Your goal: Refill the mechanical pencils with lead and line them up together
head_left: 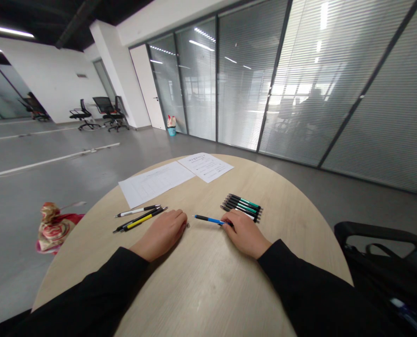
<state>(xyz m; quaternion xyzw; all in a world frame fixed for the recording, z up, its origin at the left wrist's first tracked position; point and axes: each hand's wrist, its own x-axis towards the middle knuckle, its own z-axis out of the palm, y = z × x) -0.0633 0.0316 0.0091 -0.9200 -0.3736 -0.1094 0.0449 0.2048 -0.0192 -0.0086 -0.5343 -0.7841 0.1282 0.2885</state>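
Observation:
My right hand [245, 232] pinches the rear end of a blue pen [213, 220] with a black grip, its tip pointing left just above or on the table. My left hand [168, 232] rests on the round table with fingers curled; a small dark bit [188, 225] shows at the fingertips, too small to name. Left of that hand lie a white pen [134, 212], a black pen [133, 221] and a yellow pen [141, 221]. Beyond my right hand, several black pens with green or white parts [243, 204] lie side by side, partly hidden by the hand.
Two printed sheets [159, 180] lie at the far side of the wooden table [201, 290]. On the left, a red and gold bag [50, 229] is beside the table edge. A black chair [377, 234] stands close at the right. Glass partitions run behind.

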